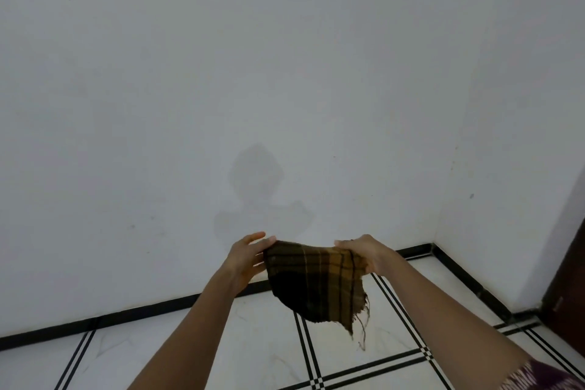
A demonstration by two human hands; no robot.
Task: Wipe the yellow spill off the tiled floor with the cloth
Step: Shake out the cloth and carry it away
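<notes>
A brown and mustard checked cloth (316, 282) with a frayed corner hangs in the air in front of me, stretched between both hands. My left hand (248, 258) pinches its left top corner, the other fingers fairly straight. My right hand (364, 252) grips the right top corner with curled fingers. Below them lies the white tiled floor (262, 342) with black double lines. No yellow spill shows in this view.
A plain white wall (285, 89) fills most of the view, with a black skirting strip (126, 315) along its foot. A second wall meets it at the right corner. A dark door edge (566, 279) stands at the far right.
</notes>
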